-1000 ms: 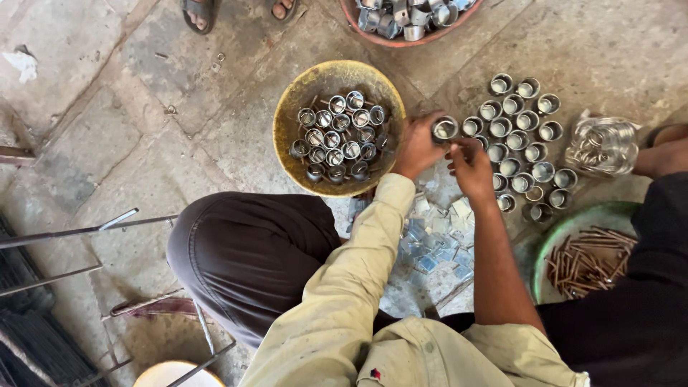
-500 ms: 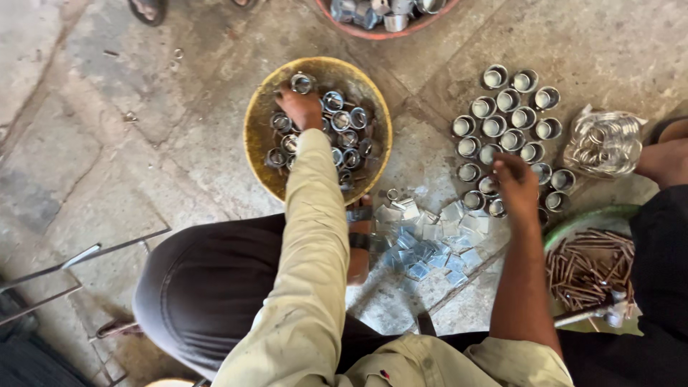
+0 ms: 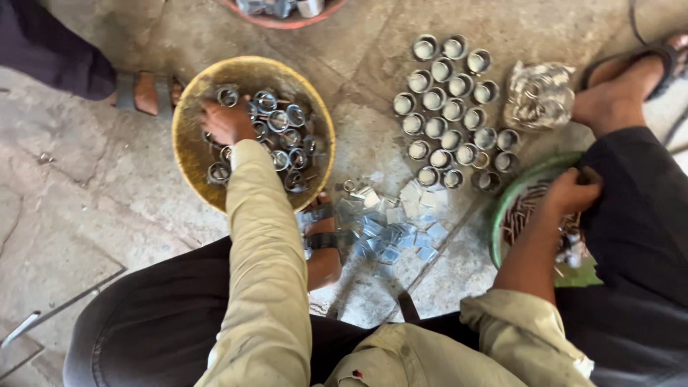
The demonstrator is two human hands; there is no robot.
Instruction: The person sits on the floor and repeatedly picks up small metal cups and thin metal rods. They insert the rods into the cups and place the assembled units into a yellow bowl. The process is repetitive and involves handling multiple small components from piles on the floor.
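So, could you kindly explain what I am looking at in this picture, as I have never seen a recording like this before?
The picture comes from a camera worn on a person's head, looking straight down at their own arms and knees as they sit on a stone floor. There is no machine, only two bare hands. The left hand reaches into a yellow bowl of small metal rings; whether its grip has closed on one I cannot tell. The right hand reaches into a green basin of thin brownish pins; its fingers are partly hidden. Between the bowls lie a heap of small flat metal squares and neat rows of little metal cups, beside a clear plastic bag of parts. Other people's sandalled feet show at the edges.
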